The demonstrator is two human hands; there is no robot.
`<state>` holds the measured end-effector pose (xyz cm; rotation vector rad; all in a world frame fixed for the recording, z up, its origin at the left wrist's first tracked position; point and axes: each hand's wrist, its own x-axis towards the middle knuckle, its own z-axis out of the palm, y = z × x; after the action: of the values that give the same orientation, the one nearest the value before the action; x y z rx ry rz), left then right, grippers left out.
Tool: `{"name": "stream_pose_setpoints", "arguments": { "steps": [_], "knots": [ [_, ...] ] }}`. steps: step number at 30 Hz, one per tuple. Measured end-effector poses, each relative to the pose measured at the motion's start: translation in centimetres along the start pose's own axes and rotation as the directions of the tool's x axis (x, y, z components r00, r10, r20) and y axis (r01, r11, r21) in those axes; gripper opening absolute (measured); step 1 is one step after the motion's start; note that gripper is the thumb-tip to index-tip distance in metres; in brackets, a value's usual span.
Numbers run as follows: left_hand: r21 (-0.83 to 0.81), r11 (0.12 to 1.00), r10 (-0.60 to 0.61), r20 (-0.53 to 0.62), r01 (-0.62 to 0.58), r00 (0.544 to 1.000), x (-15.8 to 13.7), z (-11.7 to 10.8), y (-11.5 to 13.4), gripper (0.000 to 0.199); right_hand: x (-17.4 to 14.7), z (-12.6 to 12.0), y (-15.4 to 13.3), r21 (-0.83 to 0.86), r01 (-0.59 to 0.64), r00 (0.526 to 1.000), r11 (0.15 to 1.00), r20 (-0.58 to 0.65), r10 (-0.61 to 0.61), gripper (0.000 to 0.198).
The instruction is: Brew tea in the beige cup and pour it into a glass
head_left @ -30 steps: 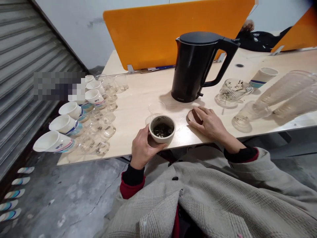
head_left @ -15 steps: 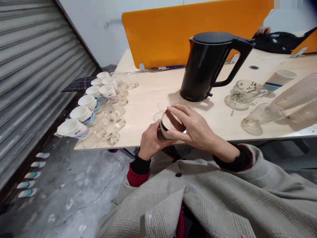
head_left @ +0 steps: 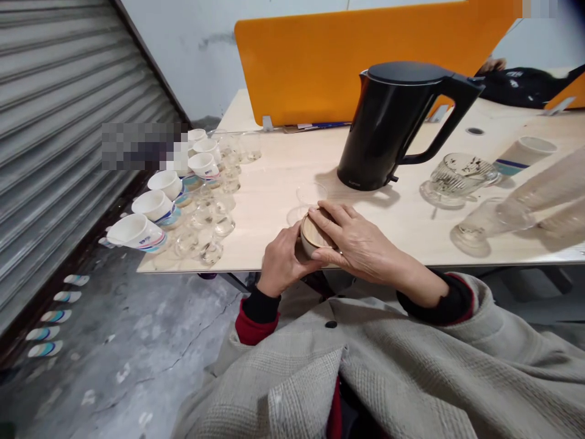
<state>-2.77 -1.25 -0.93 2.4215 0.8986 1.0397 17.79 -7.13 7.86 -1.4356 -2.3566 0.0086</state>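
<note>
Your left hand [head_left: 282, 263] grips the cup [head_left: 313, 235] while your right hand [head_left: 354, 241] presses the lid [head_left: 312, 230] on, hiding its contents. Just beyond your hands, a glass [head_left: 311, 194] looks empty.

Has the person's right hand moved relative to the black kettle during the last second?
Yes. The right hand moved left from below the kettle onto the lidded cup.
</note>
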Motion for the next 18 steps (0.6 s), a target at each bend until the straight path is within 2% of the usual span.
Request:
{"name": "stream_pose_setpoints", "arguments": {
  "steps": [6, 12, 15, 18],
  "knots": [
    [0.038, 0.999, -0.006, 0.026, 0.005, 1.000, -0.1, 0.0, -0.1, 0.092, -0.3, 0.6, 0.2, 0.061, -0.023, 1.000, 0.998, 0.008, 0.023, 0.087],
    [0.022, 1.000, 0.022, 0.020, -0.022, 1.000, -0.1, -0.3, -0.3, 0.099, -0.8, 1.2, 1.4, 0.133, 0.004, 0.996, 0.991, -0.092, 0.008, 0.079],
    [-0.030, 0.999, 0.029, 0.037, -0.028, 0.999, -0.2, -0.4, -0.5, 0.101, -1.3, -0.2, 2.5, 0.133, -0.018, 0.988, 0.991, -0.150, 0.038, 0.075],
    [-0.060, 0.998, 0.027, 0.035, -0.025, 0.999, -0.3, -0.5, -0.5, 0.096, -1.2, -3.3, 3.6, 0.088, -0.102, 0.970, 0.991, -0.214, 0.119, 0.072]
  ]
}}
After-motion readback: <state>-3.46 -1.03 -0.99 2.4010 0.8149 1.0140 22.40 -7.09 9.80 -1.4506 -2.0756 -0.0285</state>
